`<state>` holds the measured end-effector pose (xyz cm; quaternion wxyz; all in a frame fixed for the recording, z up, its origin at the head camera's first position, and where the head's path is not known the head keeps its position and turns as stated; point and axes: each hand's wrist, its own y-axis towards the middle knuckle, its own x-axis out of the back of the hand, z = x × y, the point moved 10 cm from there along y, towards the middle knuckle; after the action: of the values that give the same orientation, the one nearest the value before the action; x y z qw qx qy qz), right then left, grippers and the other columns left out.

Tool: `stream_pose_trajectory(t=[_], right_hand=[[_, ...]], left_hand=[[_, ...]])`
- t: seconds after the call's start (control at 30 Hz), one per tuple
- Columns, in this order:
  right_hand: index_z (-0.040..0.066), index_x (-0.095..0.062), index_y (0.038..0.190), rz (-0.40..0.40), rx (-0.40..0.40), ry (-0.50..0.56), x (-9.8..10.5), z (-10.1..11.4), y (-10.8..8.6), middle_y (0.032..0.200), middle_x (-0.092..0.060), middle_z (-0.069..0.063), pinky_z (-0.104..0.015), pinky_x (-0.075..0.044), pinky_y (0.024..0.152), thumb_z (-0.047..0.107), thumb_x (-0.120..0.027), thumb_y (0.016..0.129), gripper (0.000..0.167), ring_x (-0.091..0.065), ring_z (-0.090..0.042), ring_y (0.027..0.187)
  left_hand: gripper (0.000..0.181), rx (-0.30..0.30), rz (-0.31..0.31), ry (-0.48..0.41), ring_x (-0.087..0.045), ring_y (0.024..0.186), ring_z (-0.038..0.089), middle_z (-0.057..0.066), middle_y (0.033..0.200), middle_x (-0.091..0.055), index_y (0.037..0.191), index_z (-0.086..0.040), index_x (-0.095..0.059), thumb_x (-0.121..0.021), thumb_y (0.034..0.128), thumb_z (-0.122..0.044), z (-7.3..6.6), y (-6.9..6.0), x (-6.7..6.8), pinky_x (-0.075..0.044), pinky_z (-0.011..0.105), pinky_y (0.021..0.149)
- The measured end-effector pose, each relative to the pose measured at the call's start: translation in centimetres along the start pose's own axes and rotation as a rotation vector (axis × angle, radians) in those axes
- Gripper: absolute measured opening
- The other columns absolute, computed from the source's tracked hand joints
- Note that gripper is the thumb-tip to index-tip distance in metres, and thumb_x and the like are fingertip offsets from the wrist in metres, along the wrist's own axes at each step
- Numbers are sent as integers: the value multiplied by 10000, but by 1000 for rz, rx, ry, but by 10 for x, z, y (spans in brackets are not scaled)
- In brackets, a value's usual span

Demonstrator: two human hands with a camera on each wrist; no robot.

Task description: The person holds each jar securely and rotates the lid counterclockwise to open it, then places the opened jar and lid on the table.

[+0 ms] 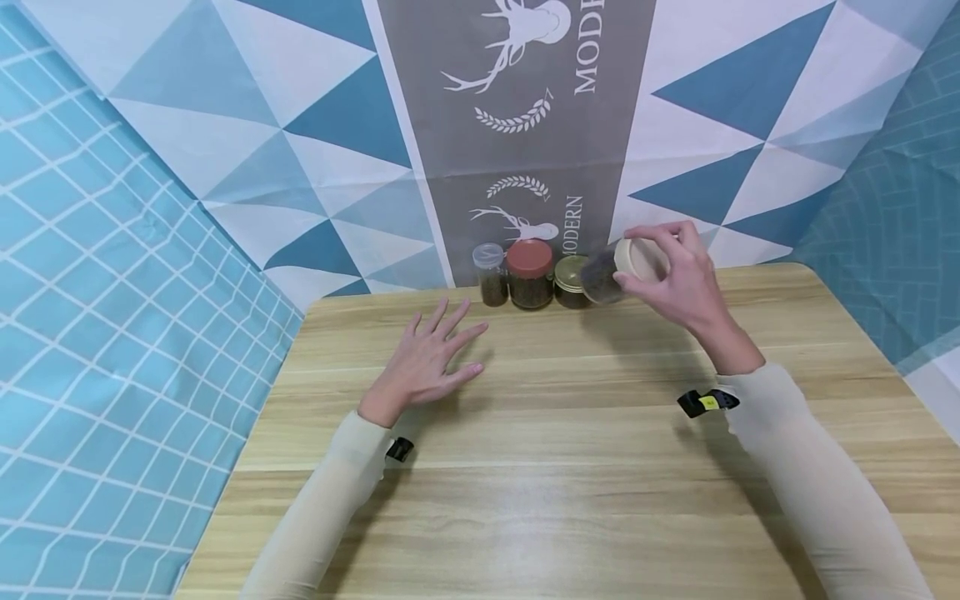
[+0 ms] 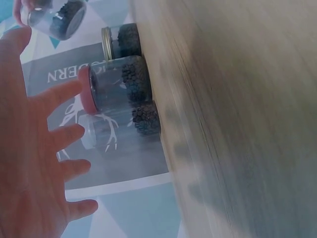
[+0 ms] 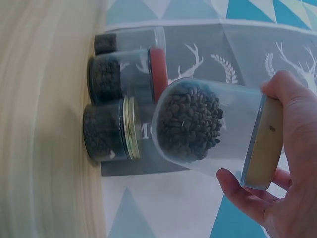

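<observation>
My right hand (image 1: 678, 279) grips a clear jar (image 3: 198, 126) by its pale wooden lid (image 3: 264, 144). The jar is tilted and held off the table, and dark beans (image 3: 190, 121) fill part of it. Just left of it stands a short jar with a gold lid (image 1: 572, 279). Beside that come a larger jar with a red lid (image 1: 530, 275) and a slim jar with a clear cap (image 1: 491, 275); dark contents show in all three. Over the table, in front of these jars, my left hand (image 1: 427, 358) has its fingers spread and holds nothing.
The three standing jars line the back edge of the wooden table (image 1: 510, 500), close against a patterned backdrop (image 1: 517, 150). A blue gridded sheet (image 1: 112, 350) hangs along the left side. Another blue sheet (image 1: 892, 233) hangs at the right.
</observation>
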<state>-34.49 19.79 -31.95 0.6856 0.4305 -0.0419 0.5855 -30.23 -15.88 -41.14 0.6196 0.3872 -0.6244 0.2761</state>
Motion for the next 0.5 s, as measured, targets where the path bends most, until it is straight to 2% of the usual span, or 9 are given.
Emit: stream_pose_trajectory(t=[0.27, 0.43, 0.5], right_hand=[[150, -760, 1382, -6, 74, 37, -5, 11, -13, 1337, -572, -276, -437, -380, 886, 218, -931, 857, 557, -549, -385, 1189], [112, -767, 1354, -10, 106, 70, -8, 15, -23, 1316, -575, -285, -423, -394, 881, 178, -938, 830, 555, -521, -285, 1157], [104, -773, 1343, -14, 115, 82, -10, 16, -27, 1308, -580, -283, -420, -399, 886, 168, -940, 820, 552, -501, -236, 1153]], left_hand=[[1141, 8, 7, 0, -191, 1770, 449, 73, 1903, -234, 1726, -322, -470, 31, 946, -988, 2, -3, -3, -235, 815, 1356], [1142, 8, 8, 2, -198, 1769, 448, 68, 1905, -229, 1731, -325, -461, 34, 944, -989, 2, -3, -4, -242, 814, 1355], [1096, 6, 8, 0, -201, 1770, 445, 66, 1905, -229, 1733, -330, -455, -11, 968, -977, 1, -3, -4, -249, 813, 1353]])
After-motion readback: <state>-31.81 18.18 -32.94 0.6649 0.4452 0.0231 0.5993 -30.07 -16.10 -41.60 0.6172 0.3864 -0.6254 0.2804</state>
